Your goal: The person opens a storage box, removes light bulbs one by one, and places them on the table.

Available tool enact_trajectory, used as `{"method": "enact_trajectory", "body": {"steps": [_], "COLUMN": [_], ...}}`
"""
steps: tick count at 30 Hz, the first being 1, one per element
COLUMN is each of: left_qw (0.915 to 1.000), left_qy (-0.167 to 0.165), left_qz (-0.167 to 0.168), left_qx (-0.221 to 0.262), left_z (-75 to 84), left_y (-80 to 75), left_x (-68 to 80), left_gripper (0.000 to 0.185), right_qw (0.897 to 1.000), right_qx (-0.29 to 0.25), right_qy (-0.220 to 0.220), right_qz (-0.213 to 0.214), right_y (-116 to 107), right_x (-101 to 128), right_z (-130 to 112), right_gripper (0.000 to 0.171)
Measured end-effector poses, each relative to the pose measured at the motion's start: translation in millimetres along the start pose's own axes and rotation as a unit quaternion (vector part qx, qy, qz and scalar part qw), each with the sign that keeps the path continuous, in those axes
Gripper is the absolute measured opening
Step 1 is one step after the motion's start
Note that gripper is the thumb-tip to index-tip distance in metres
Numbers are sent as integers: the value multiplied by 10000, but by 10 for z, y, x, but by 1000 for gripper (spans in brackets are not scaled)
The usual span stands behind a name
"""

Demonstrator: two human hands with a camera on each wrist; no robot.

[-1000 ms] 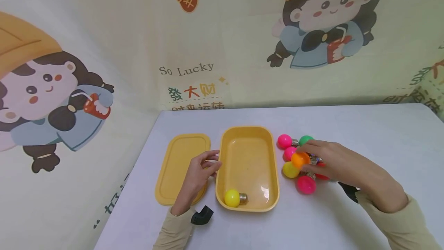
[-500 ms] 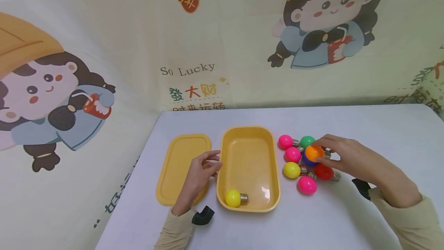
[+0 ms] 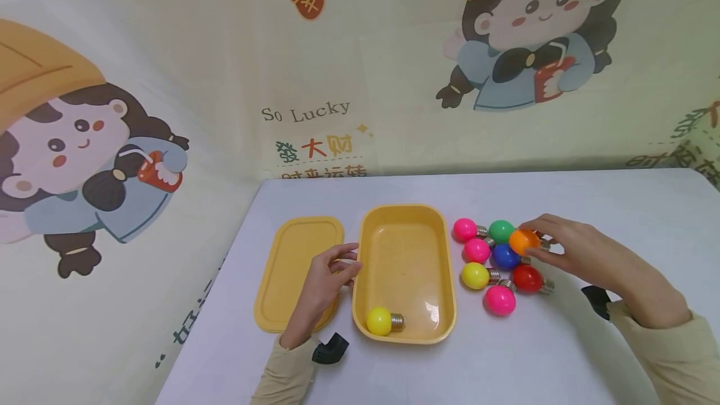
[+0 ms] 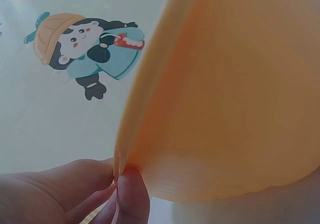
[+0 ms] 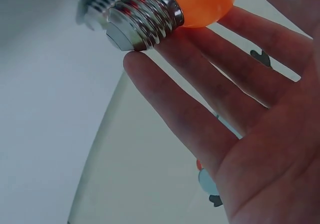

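In the head view my right hand [image 3: 582,255] pinches an orange light bulb [image 3: 524,242] at the right end of a group of bulbs. Its threaded metal base [image 5: 145,19] shows close up in the right wrist view, with several fingers beneath it. A green bulb [image 3: 501,231] and a blue bulb [image 3: 505,257] are right beside it. My left hand [image 3: 327,277] holds the left rim of a yellow plastic box [image 3: 360,286]; in the left wrist view its fingers pinch the edge [image 4: 130,134]. A yellow bulb [image 3: 379,321] lies in the box's near left corner.
Left of the box a flat yellow lid [image 3: 281,280] lies on the white table [image 3: 405,374], partly under my left forearm. Pink bulbs [image 3: 500,300], another yellow bulb [image 3: 475,275] and a red bulb [image 3: 527,279] lie right of the box. A printed cloth [image 3: 394,80] hangs behind.
My right hand has moved right with the orange bulb, off the middle of the group, uncovering the blue and red bulbs. My left hand stays at the box rim.
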State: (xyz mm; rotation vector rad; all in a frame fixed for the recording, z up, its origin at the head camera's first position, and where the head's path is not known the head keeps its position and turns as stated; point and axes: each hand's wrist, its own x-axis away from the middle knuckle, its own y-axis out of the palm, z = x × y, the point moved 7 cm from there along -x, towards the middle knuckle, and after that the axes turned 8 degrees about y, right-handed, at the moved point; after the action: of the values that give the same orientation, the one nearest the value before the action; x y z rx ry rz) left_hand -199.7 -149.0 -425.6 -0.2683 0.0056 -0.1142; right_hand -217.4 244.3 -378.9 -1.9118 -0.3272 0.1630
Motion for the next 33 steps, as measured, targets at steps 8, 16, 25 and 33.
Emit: {"method": "enact_trajectory", "body": {"steps": [8, 16, 25, 33], "left_qw": [10000, 10000, 10000, 10000], "left_qy": [-46, -30, -33, -39], "left_qz": [29, 26, 12, 5], "left_qx": [50, 11, 18, 49], "left_z": [38, 30, 17, 18], "left_y": [-2, -4, 1, 3], "left_x": [15, 10, 4, 6], "left_gripper": [42, 41, 42, 43], "right_qw": [9999, 10000, 9990, 9976], "right_qx": [-34, -36, -42, -36], "right_qy": [75, 39, 259, 442], "right_qz": [-63, -81, -357, -533], "right_y": [36, 73, 156, 205], "right_x": [-31, -41, -69, -95], "right_z": [132, 209, 306, 349], "right_gripper": [44, 41, 42, 43]}}
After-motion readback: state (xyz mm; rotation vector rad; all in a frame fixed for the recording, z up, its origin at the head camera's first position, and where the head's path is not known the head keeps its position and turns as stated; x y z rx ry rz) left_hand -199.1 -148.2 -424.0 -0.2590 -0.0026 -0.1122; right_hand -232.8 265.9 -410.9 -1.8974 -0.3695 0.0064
